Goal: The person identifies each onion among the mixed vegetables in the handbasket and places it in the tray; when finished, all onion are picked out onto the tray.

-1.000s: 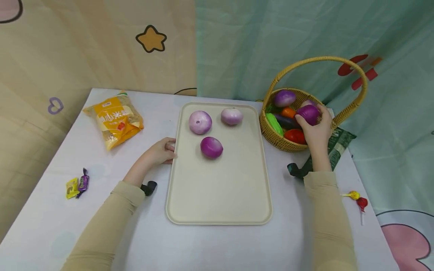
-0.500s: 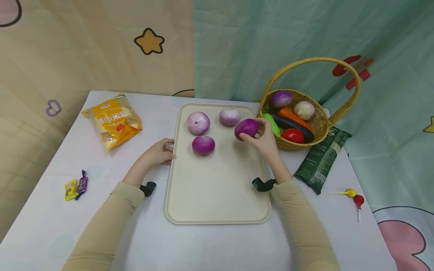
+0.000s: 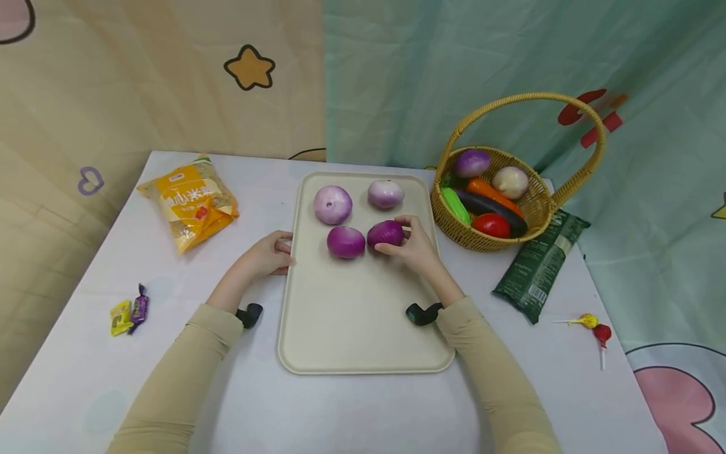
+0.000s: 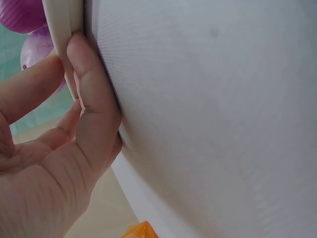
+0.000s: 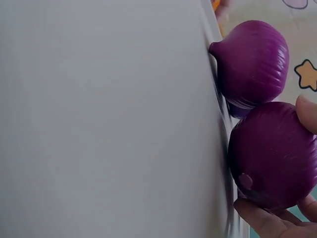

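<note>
Purple onion (image 3: pixel 385 233) sits between right-hand fingers (image 3: pixel 406 221) on tray (image 3: pixel 363 315).

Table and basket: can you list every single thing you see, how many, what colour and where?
Tray: 1, cream, table middle.
Onions on tray: 4, purple, far half; one in the right hand's grip.
Basket: 1, tan wicker, right of tray.
Basket vegetables: about 7, mixed colours.
Orange bag: 1, far left.
Green packet: 1, beside basket.
Candies: 2, yellow and purple, left edge.
Lollipops: 2, yellow and red, right edge.
Left hand: grips tray's left rim.
Right hand: holds an onion.
</note>
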The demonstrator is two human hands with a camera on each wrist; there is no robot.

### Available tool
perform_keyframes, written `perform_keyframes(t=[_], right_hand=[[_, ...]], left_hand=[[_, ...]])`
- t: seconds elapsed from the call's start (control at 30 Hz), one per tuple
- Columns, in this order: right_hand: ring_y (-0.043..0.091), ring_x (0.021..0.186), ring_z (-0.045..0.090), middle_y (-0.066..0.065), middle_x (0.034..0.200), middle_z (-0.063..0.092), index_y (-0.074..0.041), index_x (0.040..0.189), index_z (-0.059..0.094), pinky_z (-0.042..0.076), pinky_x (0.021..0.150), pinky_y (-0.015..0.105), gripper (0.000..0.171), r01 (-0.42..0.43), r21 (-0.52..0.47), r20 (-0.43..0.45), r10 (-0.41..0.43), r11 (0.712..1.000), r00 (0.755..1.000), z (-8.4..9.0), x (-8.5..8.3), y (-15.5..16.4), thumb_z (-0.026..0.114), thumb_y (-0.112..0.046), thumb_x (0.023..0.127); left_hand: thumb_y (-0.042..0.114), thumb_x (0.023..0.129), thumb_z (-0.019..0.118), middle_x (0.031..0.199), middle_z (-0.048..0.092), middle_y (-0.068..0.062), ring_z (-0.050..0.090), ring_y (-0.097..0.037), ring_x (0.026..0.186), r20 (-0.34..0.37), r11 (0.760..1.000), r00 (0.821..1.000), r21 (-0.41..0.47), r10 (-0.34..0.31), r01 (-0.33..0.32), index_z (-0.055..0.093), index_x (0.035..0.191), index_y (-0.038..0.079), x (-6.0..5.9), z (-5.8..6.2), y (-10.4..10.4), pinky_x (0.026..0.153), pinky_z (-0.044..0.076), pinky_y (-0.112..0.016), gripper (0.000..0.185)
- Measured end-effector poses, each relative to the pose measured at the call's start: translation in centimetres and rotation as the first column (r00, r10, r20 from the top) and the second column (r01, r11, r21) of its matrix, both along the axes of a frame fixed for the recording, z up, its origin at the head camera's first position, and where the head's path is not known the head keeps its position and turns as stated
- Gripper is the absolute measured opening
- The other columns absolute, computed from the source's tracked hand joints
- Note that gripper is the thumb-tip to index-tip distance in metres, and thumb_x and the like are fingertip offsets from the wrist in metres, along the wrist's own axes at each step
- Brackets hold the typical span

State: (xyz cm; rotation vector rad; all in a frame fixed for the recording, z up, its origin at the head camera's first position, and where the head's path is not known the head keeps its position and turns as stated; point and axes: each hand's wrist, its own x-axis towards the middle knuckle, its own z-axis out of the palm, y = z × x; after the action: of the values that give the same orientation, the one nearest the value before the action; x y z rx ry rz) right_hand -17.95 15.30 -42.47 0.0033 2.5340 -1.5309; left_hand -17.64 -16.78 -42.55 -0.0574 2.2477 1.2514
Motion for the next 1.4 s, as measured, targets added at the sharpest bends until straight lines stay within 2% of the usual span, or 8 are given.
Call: perform_keyframes(t=[0.47, 0.63, 0.73, 0.9, 1.03, 1.13, 1.3, 1.4], right_hand=[[0.035, 0.141, 0.038, 0.013, 0.157, 0.032, -0.008, 0.154, 0.024, 0.037, 0.115, 0.048, 0.094, -0.027, 0.048, 0.037, 0.025, 0.999, 0.999, -0.2, -0.3, 0.2, 0.080, -0.031, 0.082], [0.035, 0.145, 0.031, 0.014, 0.159, 0.028, -0.006, 0.155, 0.022, 0.032, 0.119, 0.047, 0.095, -0.058, 0.025, 0.034, 0.057, 0.998, 0.998, 0.7, -0.4, 0.8, 0.078, -0.032, 0.084], [0.034, 0.145, 0.033, 0.015, 0.158, 0.032, -0.004, 0.153, 0.028, 0.032, 0.119, 0.047, 0.088, -0.044, 0.009, -0.011, 0.044, 0.999, 0.999, 2.0, -0.5, 1.6, 0.076, -0.033, 0.085], [0.030, 0.137, 0.044, 0.014, 0.147, 0.048, -0.006, 0.143, 0.046, 0.038, 0.115, 0.045, 0.067, 0.073, 0.025, -0.136, -0.069, 0.997, 0.988, 5.1, -1.5, 4.3, 0.071, -0.037, 0.090], [0.026, 0.132, 0.048, 0.014, 0.141, 0.053, -0.005, 0.138, 0.051, 0.041, 0.113, 0.040, 0.060, 0.186, 0.002, -0.196, -0.182, 0.983, 0.964, 7.8, -3.4, 6.8, 0.068, -0.039, 0.092], [0.024, 0.131, 0.049, 0.012, 0.141, 0.053, -0.008, 0.138, 0.052, 0.041, 0.112, 0.037, 0.060, 0.281, 0.001, -0.217, -0.274, 0.960, 0.937, 9.3, -5.1, 8.6, 0.067, -0.042, 0.092], [0.020, 0.128, 0.048, 0.007, 0.142, 0.052, -0.016, 0.140, 0.052, 0.042, 0.108, 0.034, 0.062, 0.415, 0.050, -0.233, -0.393, 0.909, 0.889, 10.1, -7.7, 11.5, 0.066, -0.049, 0.089], [0.021, 0.127, 0.045, 0.008, 0.145, 0.048, -0.015, 0.142, 0.049, 0.041, 0.106, 0.035, 0.064, 0.427, 0.045, -0.227, -0.407, 0.903, 0.885, 9.7, -8.8, 13.0, 0.066, -0.047, 0.089]], left_hand=[[0.006, 0.097, 0.055, 0.123, 0.046, -0.019, 0.056, -0.022, 0.095, 0.004, 1.000, 1.000, -0.008, -0.004, 0.004, 0.025, 0.154, 0.004, 0.0, 0.3, 0.1, 0.083, 0.059, -0.027, 0.064], [0.006, 0.097, 0.055, 0.124, 0.046, -0.020, 0.056, -0.023, 0.096, 0.003, 1.000, 1.000, -0.004, -0.005, 0.005, 0.025, 0.154, 0.004, 0.0, 0.2, 0.0, 0.084, 0.059, -0.028, 0.064], [0.007, 0.097, 0.055, 0.124, 0.046, -0.020, 0.056, -0.023, 0.097, 0.001, 1.000, 1.000, -0.005, -0.007, 0.007, 0.025, 0.154, 0.004, 0.0, 0.2, 0.0, 0.084, 0.058, -0.027, 0.064], [0.007, 0.098, 0.054, 0.125, 0.046, -0.020, 0.056, -0.024, 0.099, 0.004, 1.000, 1.000, 0.008, -0.008, 0.008, 0.025, 0.154, 0.005, -0.1, 0.1, 0.1, 0.085, 0.058, -0.028, 0.064], [0.008, 0.098, 0.055, 0.125, 0.047, -0.020, 0.056, -0.024, 0.101, -0.002, 1.000, 1.000, 0.011, -0.007, 0.007, 0.025, 0.154, 0.005, -0.1, 0.1, 0.0, 0.087, 0.058, -0.029, 0.064], [0.008, 0.098, 0.055, 0.126, 0.047, -0.020, 0.056, -0.025, 0.101, -0.004, 1.000, 1.000, 0.009, -0.006, 0.006, 0.025, 0.154, 0.005, 0.0, 0.1, -0.1, 0.088, 0.057, -0.030, 0.064], [0.008, 0.098, 0.054, 0.127, 0.047, -0.021, 0.056, -0.025, 0.101, -0.001, 1.000, 1.000, 0.009, -0.008, 0.008, 0.025, 0.154, 0.005, 0.1, 0.1, -0.1, 0.087, 0.057, -0.030, 0.062], [0.007, 0.098, 0.054, 0.126, 0.047, -0.022, 0.057, -0.024, 0.099, -0.002, 1.000, 1.000, 0.011, -0.015, 0.015, 0.026, 0.153, 0.004, 0.0, 0.1, 0.0, 0.086, 0.058, -0.030, 0.062]])
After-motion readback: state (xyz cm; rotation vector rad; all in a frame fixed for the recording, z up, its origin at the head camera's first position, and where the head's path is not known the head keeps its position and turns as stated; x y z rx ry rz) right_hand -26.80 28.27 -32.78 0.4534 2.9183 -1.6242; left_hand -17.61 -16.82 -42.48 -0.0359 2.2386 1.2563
